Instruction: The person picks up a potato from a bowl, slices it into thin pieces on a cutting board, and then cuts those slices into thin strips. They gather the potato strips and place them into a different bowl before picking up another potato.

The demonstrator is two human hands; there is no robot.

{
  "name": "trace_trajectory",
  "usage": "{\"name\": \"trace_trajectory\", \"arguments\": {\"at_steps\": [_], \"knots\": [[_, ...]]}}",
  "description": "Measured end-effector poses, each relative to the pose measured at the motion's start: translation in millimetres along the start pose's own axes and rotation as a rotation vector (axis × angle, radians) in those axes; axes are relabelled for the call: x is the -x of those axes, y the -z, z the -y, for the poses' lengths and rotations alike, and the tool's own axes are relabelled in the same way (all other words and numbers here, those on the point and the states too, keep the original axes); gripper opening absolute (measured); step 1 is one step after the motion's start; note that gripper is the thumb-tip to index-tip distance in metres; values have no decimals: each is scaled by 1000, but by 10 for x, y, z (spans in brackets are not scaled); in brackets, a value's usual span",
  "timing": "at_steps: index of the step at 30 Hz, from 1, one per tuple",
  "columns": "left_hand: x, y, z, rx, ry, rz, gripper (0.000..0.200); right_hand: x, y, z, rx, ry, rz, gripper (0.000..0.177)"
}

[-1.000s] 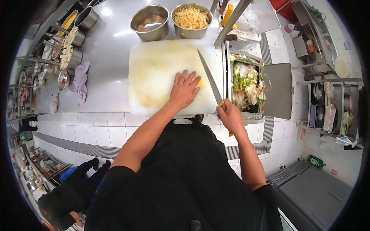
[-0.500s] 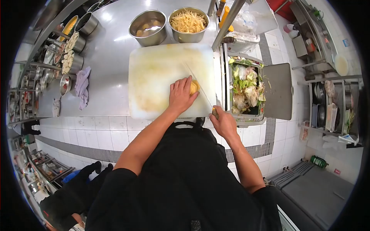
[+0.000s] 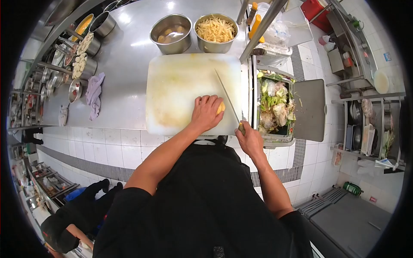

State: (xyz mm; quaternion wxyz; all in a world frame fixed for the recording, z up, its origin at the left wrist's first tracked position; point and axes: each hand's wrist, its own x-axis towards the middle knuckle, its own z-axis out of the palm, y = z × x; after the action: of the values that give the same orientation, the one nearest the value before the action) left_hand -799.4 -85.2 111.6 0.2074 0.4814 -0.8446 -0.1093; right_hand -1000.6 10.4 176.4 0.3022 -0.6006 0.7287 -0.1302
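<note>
My left hand (image 3: 207,112) lies over a peeled yellow potato (image 3: 221,107) on the white cutting board (image 3: 170,96), fingers curled round it. Most of the potato is hidden under the hand; only its right side shows. In my right hand (image 3: 249,139) is the handle of a long kitchen knife (image 3: 228,95), gripped at the board's lower right corner. The blade points up and away, a small gap to the right of the potato. Behind the board stand a metal pot (image 3: 173,48) with peeled potatoes in liquid and another metal pot (image 3: 216,46) heaped with potato strips.
Right of the board, a bin (image 3: 275,139) holds vegetable scraps and plastic, its grey lid (image 3: 309,109) folded out. A metal post (image 3: 262,32) rises near the back right corner. A purple cloth (image 3: 94,95) and several pots line the left. A co-worker (image 3: 71,221) is at lower left.
The knife blade has shifted right, away from the potato it was close against. My left hand now covers more of the potato. The whole view has moved slightly.
</note>
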Motion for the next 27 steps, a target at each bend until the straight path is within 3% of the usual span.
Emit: {"name": "trace_trajectory", "arguments": {"at_steps": [6, 8, 11, 18, 27], "knots": [[61, 58, -3, -6, -65, 26, 41, -12, 8, -23, -43, -13, 27, 40], [121, 99, 22, 9, -42, 202, 46, 4, 13, -39, -42, 24, 21, 40], [192, 76, -15, -123, -76, 126, 51, 43, 24, -63, -43, 61, 18, 40], [176, 43, -26, -103, -11, 149, 56, -41, -31, -9, -33, 38, 45, 42], [219, 43, 64, -29, -121, 144, 35, -111, -68, 36, -72, -11, 33, 43]]}}
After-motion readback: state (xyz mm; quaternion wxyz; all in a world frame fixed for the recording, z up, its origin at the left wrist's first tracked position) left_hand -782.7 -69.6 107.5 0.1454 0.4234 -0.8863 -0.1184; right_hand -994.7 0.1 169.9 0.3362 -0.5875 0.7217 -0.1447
